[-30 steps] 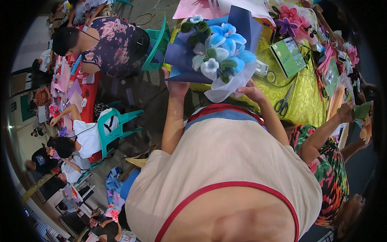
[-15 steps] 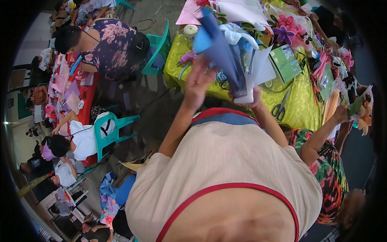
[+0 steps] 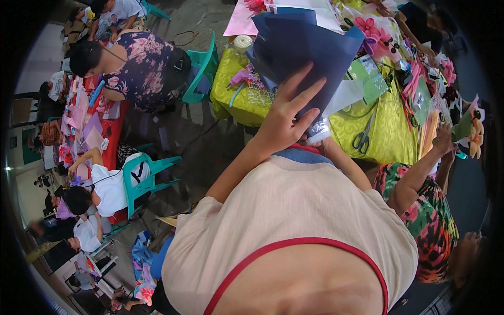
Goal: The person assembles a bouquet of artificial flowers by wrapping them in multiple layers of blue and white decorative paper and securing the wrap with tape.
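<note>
A bouquet wrapped in dark blue paper (image 3: 310, 52) stands upright in front of my chest, its wide sheets fanning out at the top. My left hand (image 3: 289, 113) lies against the paper's near side, fingers stretched and spread. Below it my right hand (image 3: 322, 146) closes around the bouquet's narrow base (image 3: 318, 130), which is wrapped in clear and whitish film. Most of the right fingers are hidden behind the base. A white sheet (image 3: 344, 97) sticks out from the right side. Whatever sits inside the wrap is hidden by the blue paper.
Black scissors (image 3: 362, 140) lie on the yellow-green tablecloth (image 3: 388, 136). A pink-purple glue gun (image 3: 243, 77) and a white roll (image 3: 242, 43) are left of the bouquet. Pink flowers (image 3: 370, 31) and a green box (image 3: 370, 79) lie beyond. At right, another person's hand (image 3: 444, 139) holds an orange bouquet.
The blue paper has swung round from edge-on to broad side facing me and now covers the light blue pieces. My left hand has moved right and down onto the paper.
</note>
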A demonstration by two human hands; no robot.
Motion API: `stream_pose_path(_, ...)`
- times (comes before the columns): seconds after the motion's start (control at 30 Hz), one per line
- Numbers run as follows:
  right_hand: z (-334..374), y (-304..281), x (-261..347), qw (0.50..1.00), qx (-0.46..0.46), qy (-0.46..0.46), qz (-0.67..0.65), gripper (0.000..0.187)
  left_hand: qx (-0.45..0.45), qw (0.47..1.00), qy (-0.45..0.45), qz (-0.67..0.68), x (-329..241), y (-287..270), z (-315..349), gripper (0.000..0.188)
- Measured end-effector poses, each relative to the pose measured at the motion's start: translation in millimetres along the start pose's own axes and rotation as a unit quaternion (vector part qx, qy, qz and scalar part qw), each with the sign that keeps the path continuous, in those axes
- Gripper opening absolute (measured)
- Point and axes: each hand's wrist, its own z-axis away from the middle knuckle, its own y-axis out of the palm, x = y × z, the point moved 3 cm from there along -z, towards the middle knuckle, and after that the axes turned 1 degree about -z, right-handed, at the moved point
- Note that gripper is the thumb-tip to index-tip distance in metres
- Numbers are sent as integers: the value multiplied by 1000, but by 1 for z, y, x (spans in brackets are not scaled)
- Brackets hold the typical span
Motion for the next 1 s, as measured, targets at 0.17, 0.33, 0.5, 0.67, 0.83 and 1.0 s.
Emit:
stream_pose_path(0.17, 1, 12, 0, 1000, 9, -26, -9, 56, -36, 999, 8, -10, 5, -8, 6, 44)
stream_pose_path(0.33, -1, 1, 12, 995, -1, -34, 89, 62, -256, 904, -118, 322, 39, -12, 27, 31)
stream_pose_path(0.5, 12, -11, 33, 960, -184, -92, 191, 62, -245, 688, -236, 641, 85, -33, 50, 52)
stream_pose_path(0.67, 20, -11, 47, 926, -171, -121, 315, 58, -216, 673, -229, 669, 87, -41, 43, 59)
stream_pose_path(0.83, 20, -9, 55, 875, -163, -126, 439, 55, -230, 722, -227, 612, 70, -49, 30, 68)
stream_pose_path(1.0, 20, -7, 61, 822, -154, -121, 534, 54, -216, 751, -203, 590, 62, -54, 27, 70)
